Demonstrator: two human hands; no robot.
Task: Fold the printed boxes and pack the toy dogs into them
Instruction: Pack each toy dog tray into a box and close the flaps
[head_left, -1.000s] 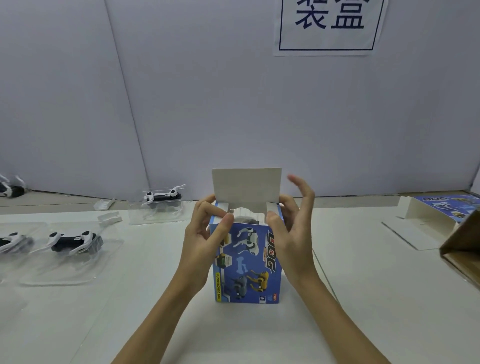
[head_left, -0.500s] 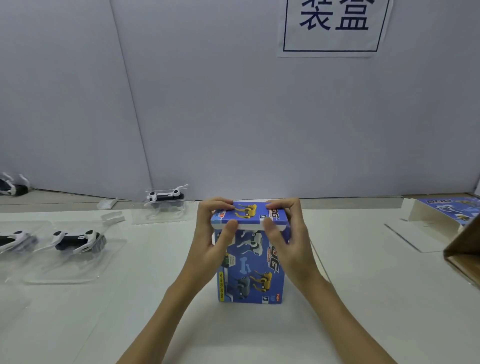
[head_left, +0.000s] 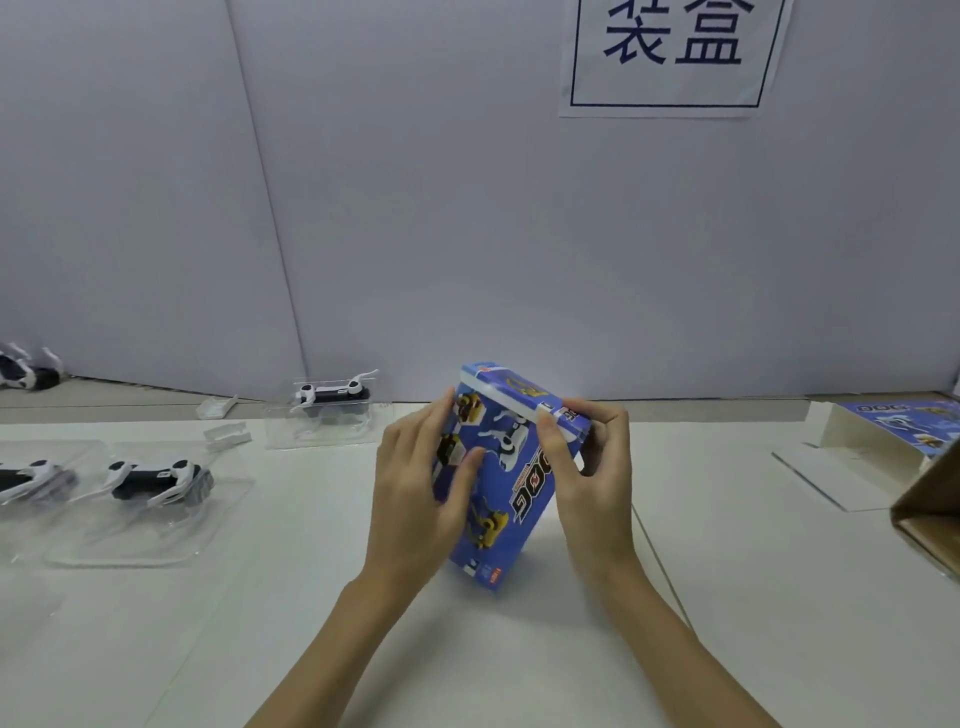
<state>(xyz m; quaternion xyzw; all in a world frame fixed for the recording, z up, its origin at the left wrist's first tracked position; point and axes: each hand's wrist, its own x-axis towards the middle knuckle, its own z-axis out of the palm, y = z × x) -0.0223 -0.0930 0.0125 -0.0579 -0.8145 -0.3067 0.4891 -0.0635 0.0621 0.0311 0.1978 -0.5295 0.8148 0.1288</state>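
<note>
A blue printed box (head_left: 506, 493) with its top flap closed is tilted to the right, lifted off the white table (head_left: 311, 597) at the centre. My left hand (head_left: 421, 499) holds its left side, thumb on the front face. My right hand (head_left: 592, 478) grips the upper right corner, thumb on the front near the top edge. Black-and-white toy dogs in clear plastic trays lie to the left: one (head_left: 156, 480) nearest, one (head_left: 26, 480) at the left edge, one (head_left: 332, 397) near the wall, one (head_left: 26, 371) far left.
A flat unfolded printed box (head_left: 883, 441) lies at the right rear. A brown cardboard carton (head_left: 930, 509) juts in at the right edge. Small clear plastic pieces (head_left: 221, 421) sit near the wall. A grey wall with a paper sign (head_left: 670, 52) closes the back.
The top flap stood open a second ago, then was folded shut. Now both hands have lifted and tilted the closed box to the right.
</note>
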